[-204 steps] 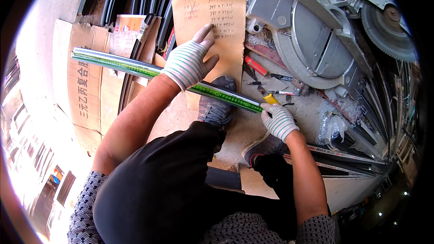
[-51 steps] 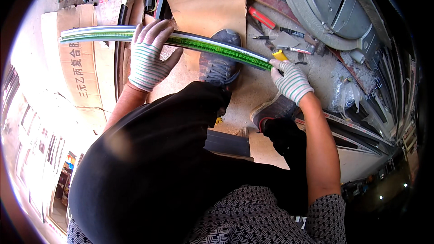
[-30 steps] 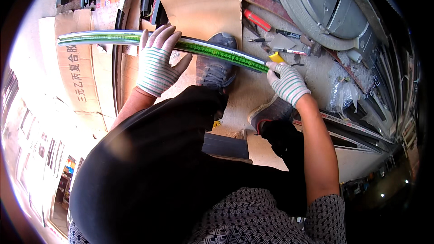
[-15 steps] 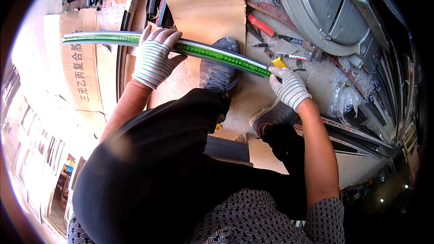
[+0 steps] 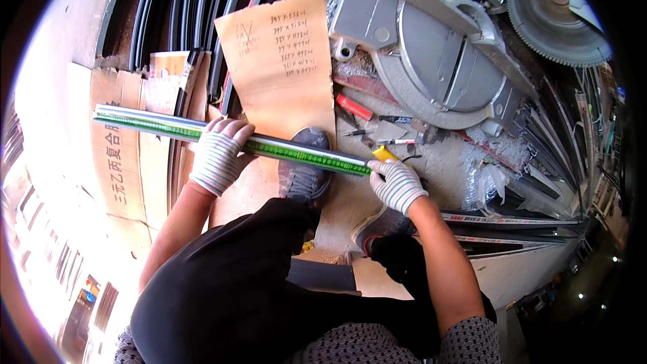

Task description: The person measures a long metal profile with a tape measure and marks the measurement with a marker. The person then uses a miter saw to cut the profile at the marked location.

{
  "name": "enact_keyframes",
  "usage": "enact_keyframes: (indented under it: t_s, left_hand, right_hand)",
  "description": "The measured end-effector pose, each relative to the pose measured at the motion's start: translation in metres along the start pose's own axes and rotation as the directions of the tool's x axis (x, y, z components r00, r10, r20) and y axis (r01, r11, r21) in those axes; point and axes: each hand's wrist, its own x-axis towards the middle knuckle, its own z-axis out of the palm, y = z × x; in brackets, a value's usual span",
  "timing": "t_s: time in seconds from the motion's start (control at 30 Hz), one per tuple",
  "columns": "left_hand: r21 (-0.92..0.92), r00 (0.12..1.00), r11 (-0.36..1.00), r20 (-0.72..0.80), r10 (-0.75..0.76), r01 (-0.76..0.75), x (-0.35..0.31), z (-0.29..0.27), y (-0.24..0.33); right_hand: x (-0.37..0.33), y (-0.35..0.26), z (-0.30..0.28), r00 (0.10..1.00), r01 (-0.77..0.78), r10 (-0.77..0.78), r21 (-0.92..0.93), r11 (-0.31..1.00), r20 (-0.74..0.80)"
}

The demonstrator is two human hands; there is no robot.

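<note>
A long, narrow metal strip (image 5: 145, 111) stretches across in front of my knees, sloping down to the right. The green blade of a measuring tape (image 5: 290, 154) lies along its near side. Around the strip's middle-left, my gloved left hand (image 5: 219, 158) is closed, thumb on the near side. At the right end my gloved right hand (image 5: 397, 185) pinches the strip and tape; its fingers cover the end, and no tape case shows. A yellow-handled piece (image 5: 384, 154) appears just beyond those fingers. Both gloves are white with thin stripes.
A miter saw (image 5: 445, 61) with a round toothed blade (image 5: 559, 20) stands far right. A cardboard sheet with handwriting (image 5: 276, 47) lies ahead. A red-handled tool (image 5: 355, 107) and pens lie on the floor (image 5: 344, 216). Dark strips (image 5: 195, 7) stand far left; more strips (image 5: 512, 219) lie right.
The view has shifted, bringing the saw blade and more of the cardboard into sight. My hands and the strip appear lower and slightly left in the picture. Both hands keep their hold.
</note>
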Motion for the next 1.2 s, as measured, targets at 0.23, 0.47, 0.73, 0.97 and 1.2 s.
enact_keyframes:
  t_s: [0.23,0.47,0.73,0.97,1.2]
  left_hand:
    - [0.008,0.997,1.0,0.071,-0.018,0.017,0.004,-0.006,-0.002]
    - [0.009,0.997,1.0,0.079,0.018,-0.019,0.006,-0.007,-0.004]
    - [0.025,0.996,1.0,0.092,0.012,-0.014,0.004,-0.006,-0.005]
    - [0.029,0.997,0.999,0.08,0.019,-0.021,0.007,-0.004,-0.004]
    - [0.03,0.997,0.999,0.081,0.01,-0.013,0.007,-0.006,-0.002]
  right_hand:
    - [0.002,0.004,0.006,1.0,0.004,-0.004,-0.018,1.0,-0.017]
    - [0.0,-0.004,-0.003,0.998,-0.062,0.061,0.034,0.998,0.027]
    - [0.001,0.002,0.0,0.998,-0.059,0.057,0.063,0.996,0.037]
    - [-0.002,0.006,0.001,0.998,0.021,-0.016,0.088,0.996,-0.056]
    - [-0.001,0.001,-0.007,0.998,-0.054,0.053,0.083,0.995,0.023]
